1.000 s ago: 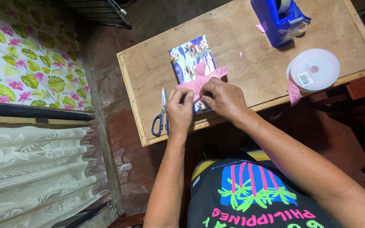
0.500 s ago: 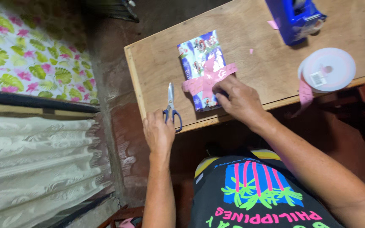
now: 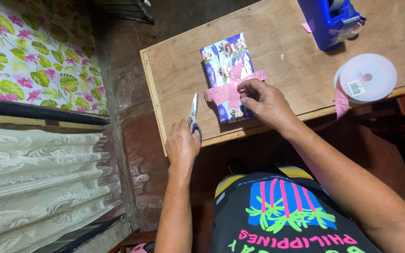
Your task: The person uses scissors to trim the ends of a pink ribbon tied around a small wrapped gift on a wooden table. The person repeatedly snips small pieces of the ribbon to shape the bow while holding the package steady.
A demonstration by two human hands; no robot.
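The left hand [image 3: 182, 145] covers the handles of the scissors [image 3: 194, 115], so only the blades show; it is closed around them at the counter's [image 3: 277, 70] near edge. The tape dispenser [image 3: 331, 21] is cut off at the top. The gift [image 3: 227, 77] lies mid-counter, just right of the scissors, under the right hand [image 3: 266, 100], whose fingers pinch the pink ribbon [image 3: 226, 91] crossing it. The wrapping is glossy and printed, the counter bare wood, the spool [image 3: 366, 77] round and pale.
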